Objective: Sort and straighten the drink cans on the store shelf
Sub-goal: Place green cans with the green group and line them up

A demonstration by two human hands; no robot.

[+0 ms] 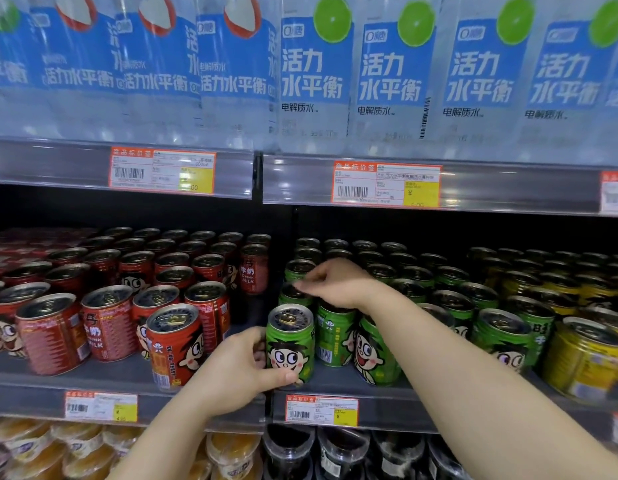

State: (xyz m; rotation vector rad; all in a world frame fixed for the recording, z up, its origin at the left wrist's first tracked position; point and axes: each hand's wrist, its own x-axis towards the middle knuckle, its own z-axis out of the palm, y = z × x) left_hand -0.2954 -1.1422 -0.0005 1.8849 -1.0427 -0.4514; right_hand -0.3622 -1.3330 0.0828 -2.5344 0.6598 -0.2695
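**Store shelf with drink cans, head view**

Middle shelf (103,379): grey metal deck spanning the frame, edged by a clear strip holding orange-and-yellow price tags (321,410). Upper band: tall clear water bottles (314,74) with blue labels, tops cut off by the frame edge. Lower edge: translucent cups (41,448), orange at left, dark at centre, only partly in view. On the deck, ribbed cylindrical tins with pull-tab lids: red cans (106,327) at left, green cans (501,337) at centre and right, yellow cans (584,358) at far right; rear rows lost in shadow, printing blurred. One red can (174,344) tilted at the front edge. At lower centre, front green can (291,344) upright at the shelf edge, cartoon face outward, gripped by left hand (238,372), thumb across its base. Above it, right hand (335,284) with fingertips pinched on the rim of a green can (293,295) in the second row, mostly hidden behind the front one.
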